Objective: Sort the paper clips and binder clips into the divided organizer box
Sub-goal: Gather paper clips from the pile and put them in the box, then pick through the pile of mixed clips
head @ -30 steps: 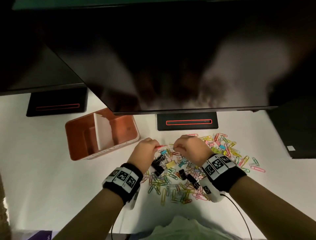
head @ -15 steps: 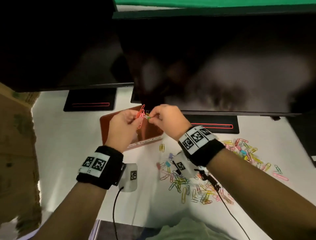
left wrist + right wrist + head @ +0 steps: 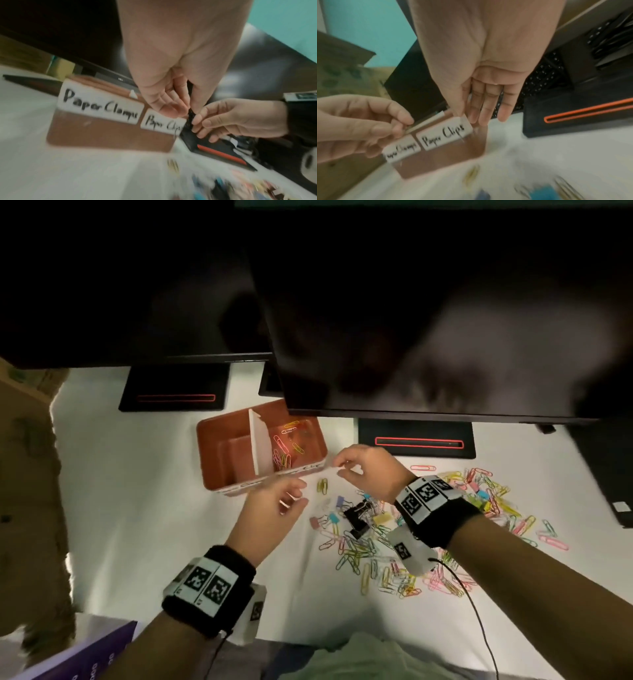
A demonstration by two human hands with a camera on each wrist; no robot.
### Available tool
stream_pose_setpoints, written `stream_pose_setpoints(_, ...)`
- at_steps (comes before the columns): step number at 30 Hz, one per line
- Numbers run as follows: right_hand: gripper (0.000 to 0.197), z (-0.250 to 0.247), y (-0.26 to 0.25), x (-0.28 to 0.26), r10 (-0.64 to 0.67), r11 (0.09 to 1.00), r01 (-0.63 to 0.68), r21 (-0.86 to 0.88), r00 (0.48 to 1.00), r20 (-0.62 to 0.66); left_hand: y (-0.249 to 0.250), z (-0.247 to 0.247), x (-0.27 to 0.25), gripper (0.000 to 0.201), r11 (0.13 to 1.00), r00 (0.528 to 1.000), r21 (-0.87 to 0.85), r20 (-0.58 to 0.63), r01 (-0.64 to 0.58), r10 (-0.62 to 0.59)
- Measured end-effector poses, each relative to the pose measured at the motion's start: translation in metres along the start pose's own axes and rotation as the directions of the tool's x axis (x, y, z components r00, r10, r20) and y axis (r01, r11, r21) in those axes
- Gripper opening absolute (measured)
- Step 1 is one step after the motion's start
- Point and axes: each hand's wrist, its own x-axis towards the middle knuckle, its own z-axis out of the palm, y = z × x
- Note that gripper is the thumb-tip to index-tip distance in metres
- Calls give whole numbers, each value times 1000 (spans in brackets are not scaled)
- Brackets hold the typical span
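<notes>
White desk surface fills my view, with two dark monitors looming over its far edge and their black stands behind the work. I see the brown organizer box near the middle, a white divider splitting it: the right compartment, labelled for paper clips, holds a small handful of coloured paper clips, while the left one, labelled for clamps, looks bare. By my reckoning the job has barely begun, since the big heap of clips is spread across the desk to the right of the box, with black and pastel binder clips mixed into it. My left hand hovers just in front of the box, fingers loosely curled; I cannot tell whether it pinches anything. My right hand hangs beside the box's right corner with fingers straight and relaxed, holding nothing. A stray yellow clip lies between the hands. The monitor's lower edge overhangs the box's back, which may crowd any drop.
</notes>
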Motion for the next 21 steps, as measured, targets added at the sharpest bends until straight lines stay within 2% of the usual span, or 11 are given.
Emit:
stream_pose_setpoints(4, 34, 19, 11, 10, -57, 988, 85, -129, 977, 206, -15, 38, -7, 30, 991, 991, 122, 118, 49, -64)
stream_pose_setpoints(10, 45, 37, 13, 36, -119, 919, 243, -310, 921, 371, -27, 70, 16, 33, 976, 984, 158, 68, 149, -162)
stream_pose_setpoints(15, 31, 36, 22, 45, -154, 900, 289, -325, 911, 383, -34, 78, 32, 29, 969, 987, 213, 74, 122, -141)
stream_pose_setpoints(18, 24, 33, 30, 45, -112, 911, 238, -337, 929, 353, -36, 77, 36, 23, 969, 993, 235, 76, 71, -91)
stream_pose_setpoints(21, 22, 32, 37, 42, -24, 939, 131, -317, 947, 320, -39, 76, 36, 11, 968, 993, 248, 101, 35, -62)
